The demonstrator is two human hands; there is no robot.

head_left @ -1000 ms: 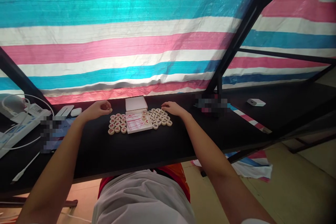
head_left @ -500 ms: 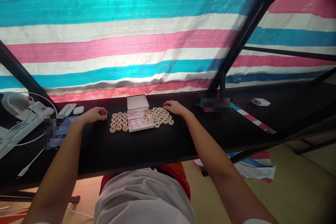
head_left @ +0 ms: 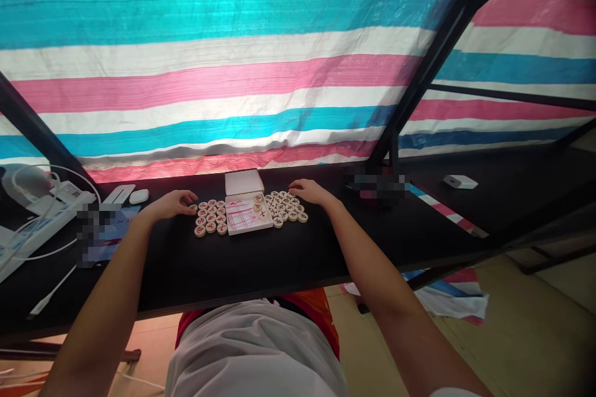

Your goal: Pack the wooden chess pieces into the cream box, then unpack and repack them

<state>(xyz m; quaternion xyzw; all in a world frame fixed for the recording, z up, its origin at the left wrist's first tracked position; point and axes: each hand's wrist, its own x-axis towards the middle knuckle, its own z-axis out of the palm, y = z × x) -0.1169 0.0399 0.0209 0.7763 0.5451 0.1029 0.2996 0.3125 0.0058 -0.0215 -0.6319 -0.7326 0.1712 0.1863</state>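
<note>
My left hand (head_left: 173,203) has its thumb and fingers closed on a round wooden xiangqi piece (head_left: 192,209), at the left edge of a block of red-marked xiangqi pieces (head_left: 211,218) set in rows. A shallow white box (head_left: 250,229) with its lid (head_left: 244,182) folded back stands in the middle. Pink lines mark its inside, and a few red-marked pieces (head_left: 258,206) lie at its right side. My right hand (head_left: 311,191) rests at the far right corner of a cluster of dark-marked xiangqi pieces (head_left: 284,205), its curled fingertips on a piece there, partly hidden.
A white power strip (head_left: 41,236) with cables, a white earphone case (head_left: 139,196) and a blue packet (head_left: 109,232) lie at the left of the black table (head_left: 223,267). A white charger (head_left: 460,182) sits far right. Black metal posts (head_left: 419,74) stand before the striped sheet.
My left hand has moved right with its piece, up against the red-marked block. My right hand stays where it was.
</note>
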